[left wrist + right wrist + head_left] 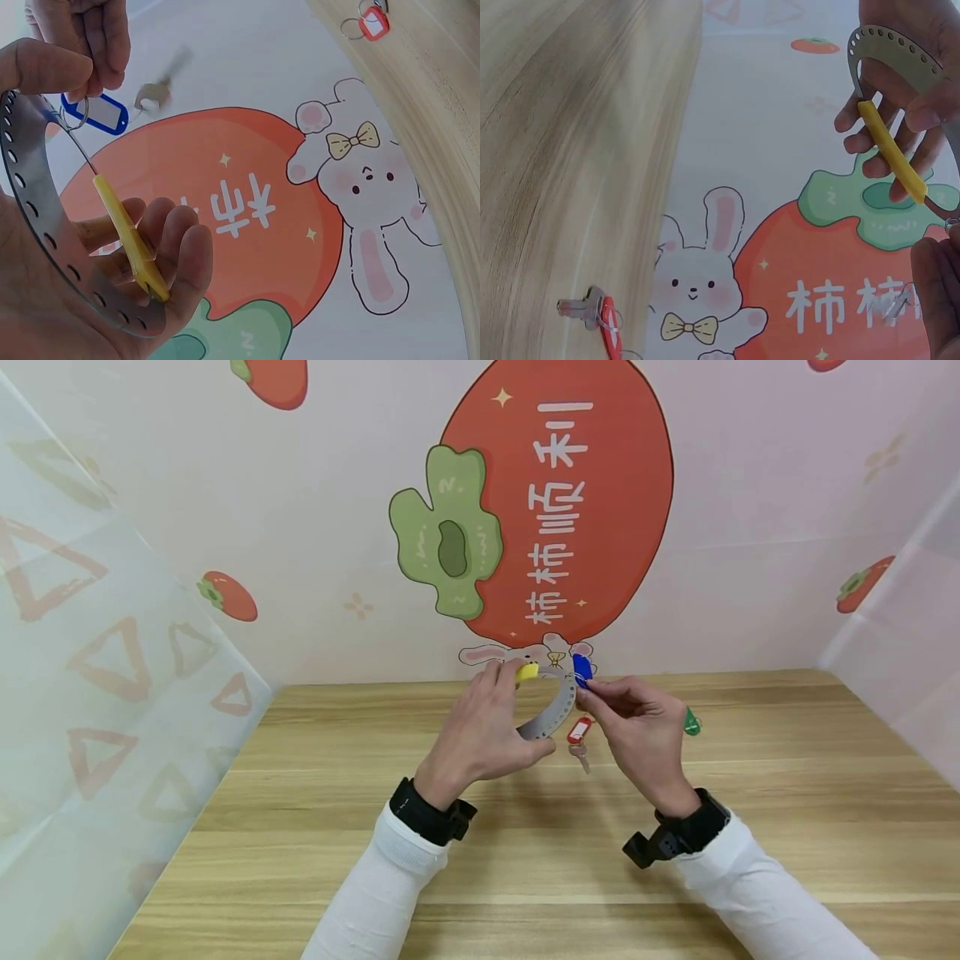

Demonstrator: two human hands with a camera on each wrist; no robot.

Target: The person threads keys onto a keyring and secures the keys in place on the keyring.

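Observation:
My left hand (480, 727) holds a curved grey metal key holder (551, 718), its band pierced by a row of holes. Its fingers curl about the yellow grip (129, 232), and the thumb lies against the band. At the holder's right side, my right hand (645, 735) pinches the small ring of a blue key tag (582, 669). In the left wrist view this ring (75, 114) meets the thin metal end above the yellow grip; whether it is threaded on, I cannot tell. A blurred key (156, 90) hangs beside the blue tag.
A red key tag (579, 729) with a silver key (581, 758) lies on the wooden table (300, 860) below the hands. Right of the right hand lies a green tag (691, 723), partly hidden. Behind the table rises a printed backdrop (337, 527).

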